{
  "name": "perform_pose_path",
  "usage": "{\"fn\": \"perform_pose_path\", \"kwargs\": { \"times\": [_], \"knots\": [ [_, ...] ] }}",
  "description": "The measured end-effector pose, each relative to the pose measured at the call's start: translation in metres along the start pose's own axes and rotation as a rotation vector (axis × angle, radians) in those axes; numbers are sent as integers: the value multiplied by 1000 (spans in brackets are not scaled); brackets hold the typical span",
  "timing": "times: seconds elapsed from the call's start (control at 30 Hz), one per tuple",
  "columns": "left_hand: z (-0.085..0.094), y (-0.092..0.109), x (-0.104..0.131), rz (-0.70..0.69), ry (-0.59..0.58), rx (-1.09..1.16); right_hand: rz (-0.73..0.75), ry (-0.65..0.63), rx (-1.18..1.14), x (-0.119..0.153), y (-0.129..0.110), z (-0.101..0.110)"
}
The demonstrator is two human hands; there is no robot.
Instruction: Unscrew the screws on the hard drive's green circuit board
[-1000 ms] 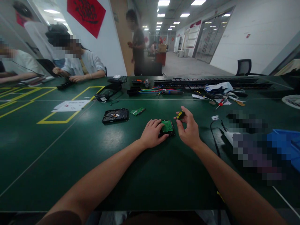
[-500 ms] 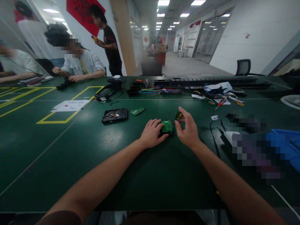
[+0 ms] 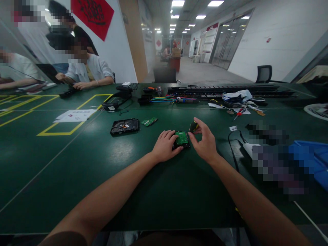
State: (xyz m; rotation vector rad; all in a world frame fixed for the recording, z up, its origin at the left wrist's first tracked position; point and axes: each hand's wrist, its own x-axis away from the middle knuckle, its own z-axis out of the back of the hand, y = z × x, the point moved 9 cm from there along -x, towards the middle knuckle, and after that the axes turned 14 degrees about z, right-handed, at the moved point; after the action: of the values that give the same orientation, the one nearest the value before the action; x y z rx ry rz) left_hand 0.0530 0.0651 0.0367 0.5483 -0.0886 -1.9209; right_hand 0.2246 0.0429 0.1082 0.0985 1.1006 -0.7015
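Observation:
A small hard drive (image 3: 182, 137) lies on the green table with its green circuit board facing up. My left hand (image 3: 164, 147) grips it from the left, fingers over the far edge and thumb along the near edge, covering its left part. Close to the drive's right side, my right hand (image 3: 205, 142) pinches the black-and-yellow handle of a screwdriver (image 3: 193, 126). Its shaft and tip cannot be made out. Farther left rests a larger black hard drive (image 3: 124, 126), and beside that a loose green circuit board (image 3: 149, 121).
Cables and tools, including an orange-handled tool (image 3: 150, 89), line the table's far side. A red screwdriver (image 3: 239, 113) lies among papers at the right. A blue tray (image 3: 311, 157) and a black cord (image 3: 232, 150) are nearer. Several people are at the left, one seated (image 3: 89, 70).
My right hand has shifted slightly left with the screwdriver, nearer the small drive's edge. My left hand keeps its hold. In the background, a standing person in black has moved left.

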Motion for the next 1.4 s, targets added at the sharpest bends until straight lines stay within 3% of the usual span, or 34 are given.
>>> {"fn": "perform_pose_path", "kwargs": {
  "times": [0.47,0.73,0.97,1.23,1.4],
  "knots": [
    [-2,-1,0,12,-12,-1,59,52,43,-5,-7,9],
    [-3,-1,0,15,-13,-6,28,20,-96,-2,-5,2],
    [0,1,0,12,-7,7,78,52,33,-9,-12,11],
    [-1,0,0,12,-13,-7,43,18,-29,-4,-7,5],
    [-1,0,0,11,-13,-8,79,66,57,-9,-13,13]
  ]
}}
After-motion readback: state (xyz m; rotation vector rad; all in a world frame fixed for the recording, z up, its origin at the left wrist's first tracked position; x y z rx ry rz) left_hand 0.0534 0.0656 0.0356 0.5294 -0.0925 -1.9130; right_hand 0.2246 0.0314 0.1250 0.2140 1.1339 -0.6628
